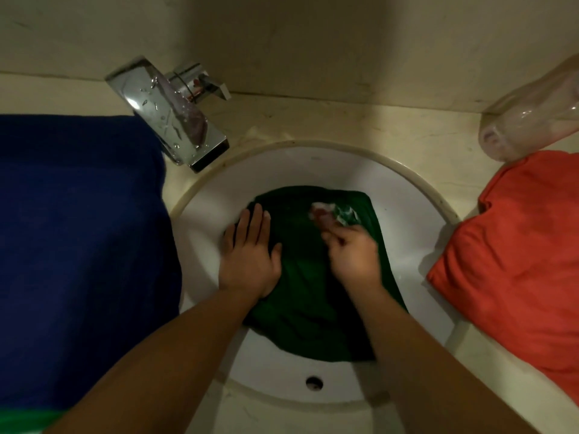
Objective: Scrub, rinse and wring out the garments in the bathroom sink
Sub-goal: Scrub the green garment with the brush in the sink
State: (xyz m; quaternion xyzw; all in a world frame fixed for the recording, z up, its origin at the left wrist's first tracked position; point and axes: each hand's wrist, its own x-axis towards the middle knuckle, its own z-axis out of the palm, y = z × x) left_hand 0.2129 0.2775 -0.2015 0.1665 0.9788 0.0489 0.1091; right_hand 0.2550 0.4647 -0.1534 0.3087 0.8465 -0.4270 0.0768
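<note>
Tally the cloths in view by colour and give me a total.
Dark blue cloth, left of the sink: 1
Green garment, in the sink: 1
Orange-red cloth, right of the sink: 1
Total: 3
Not counted: a green strip at the lower left edge, where too little shows to tell whether it is a separate piece.

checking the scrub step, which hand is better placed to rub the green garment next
Right. The right hand grips a small pale object, blurred, on top of the green garment in the sink. The left hand lies flat, pinning the cloth's left edge.
</note>
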